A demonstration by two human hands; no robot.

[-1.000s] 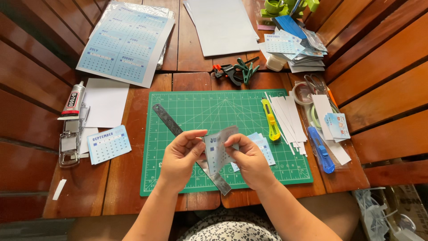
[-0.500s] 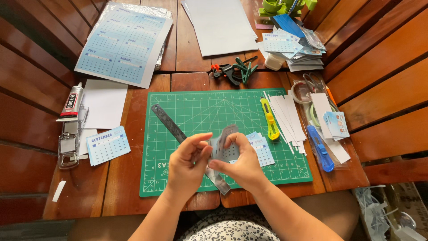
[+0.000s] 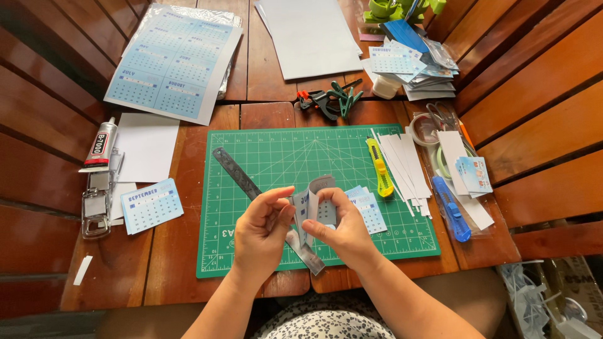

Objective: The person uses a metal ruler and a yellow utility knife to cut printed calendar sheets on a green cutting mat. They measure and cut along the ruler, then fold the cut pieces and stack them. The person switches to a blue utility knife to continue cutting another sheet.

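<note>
- Hands meet low in the middle of the frame, above the near edge of the green gridded cutting mat.
- The left hand pinches one side of a small pale blue-grey paper card between thumb and fingers; the card is bent into an upright curl.
- The right hand grips the card's other side, thumb and fingertips pressed on it, so both hands are closed on the same piece.
- A long grey metal ruler lies diagonally on the mat, running under the hands toward the lower centre.
- Just right of the hands, a few small light blue printed cards rest on the mat.
- A yellow utility knife lies on the mat's right part, beside a fan of white paper strips.
- A blue utility knife sits further right on the wooden slatted tabletop.
- At the upper left of the frame lies a large light blue printed sheet; below it, a tube of glue with a red band and one small blue card.
</note>
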